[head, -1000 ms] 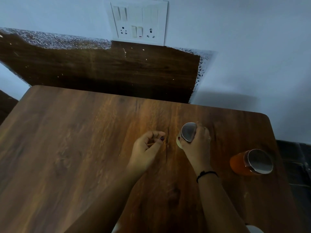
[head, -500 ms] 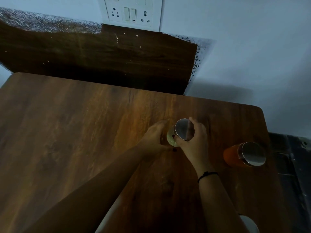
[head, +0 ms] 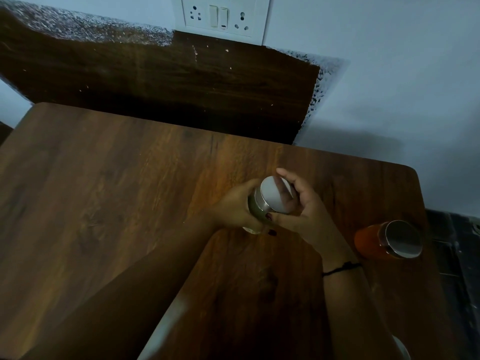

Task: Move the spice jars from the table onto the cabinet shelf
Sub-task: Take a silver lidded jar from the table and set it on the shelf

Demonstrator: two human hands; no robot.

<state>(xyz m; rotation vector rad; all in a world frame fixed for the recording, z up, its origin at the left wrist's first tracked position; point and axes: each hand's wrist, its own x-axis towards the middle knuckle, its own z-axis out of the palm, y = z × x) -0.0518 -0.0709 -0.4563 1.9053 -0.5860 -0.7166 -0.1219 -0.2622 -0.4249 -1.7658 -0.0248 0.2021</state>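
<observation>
Wooden table [head: 104,190] stood against a pale blue wall [head: 402,74], with a dark wood panel [head: 155,79] behind its far edge and a white switch plate [head: 223,18] above that. Right of the table's centre, 2 hands held 1 green jar [head: 255,207]. The left hand [head: 233,209] was wrapped round the glass body from the left, fingers curled. The right hand [head: 304,211] was cupped over the steel lid [head: 275,194], fingers and thumb curled round its rim. Whether the base touched the table could not be determined. A black wristband [head: 342,267] sat on the right wrist. The orange jar [head: 368,240], also steel-lidded, stood unheld near the table's right edge, well apart from both hands.
</observation>
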